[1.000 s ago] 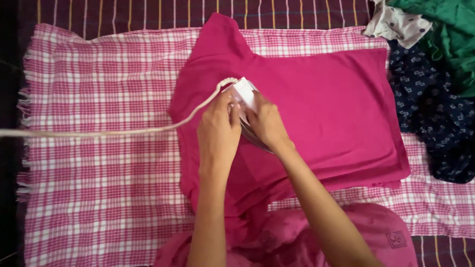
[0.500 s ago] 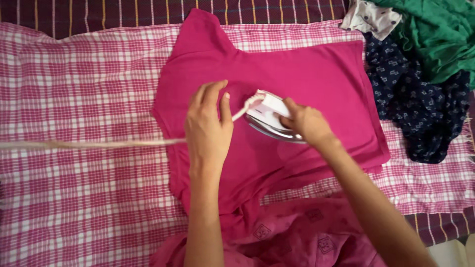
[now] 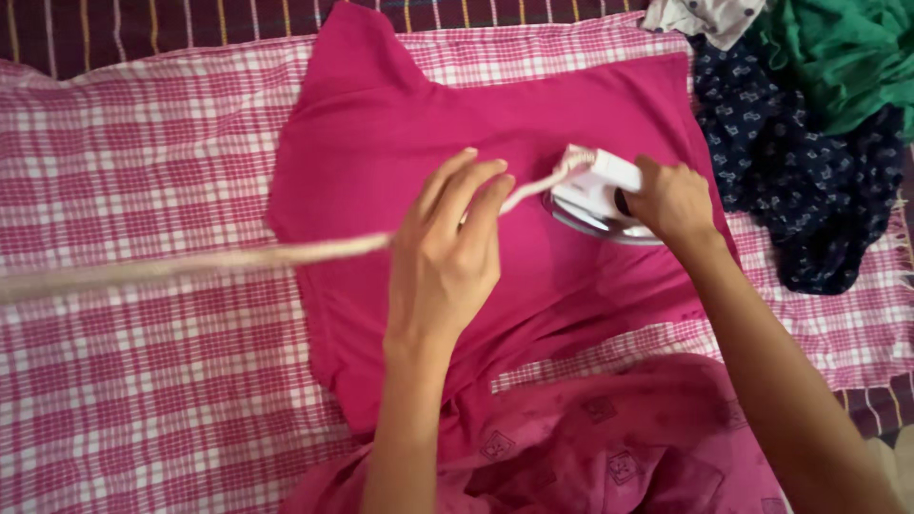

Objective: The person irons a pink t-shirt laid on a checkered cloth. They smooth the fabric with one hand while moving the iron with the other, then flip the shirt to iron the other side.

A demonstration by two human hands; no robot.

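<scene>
Covering the checked cloth, the pink shirt lies flat. The iron has slid right across it, gripped by the right hand. The left hand, open, has lifted off the shirt, over the cord.

I observe a bed surface covered by a dark striped sheet. A pink-and-white checked cloth lies spread flat over it. At the upper right, directly beside the cloth, a heap of garments rests: dark blue printed fabric, green fabric, white spotted fabric.
</scene>
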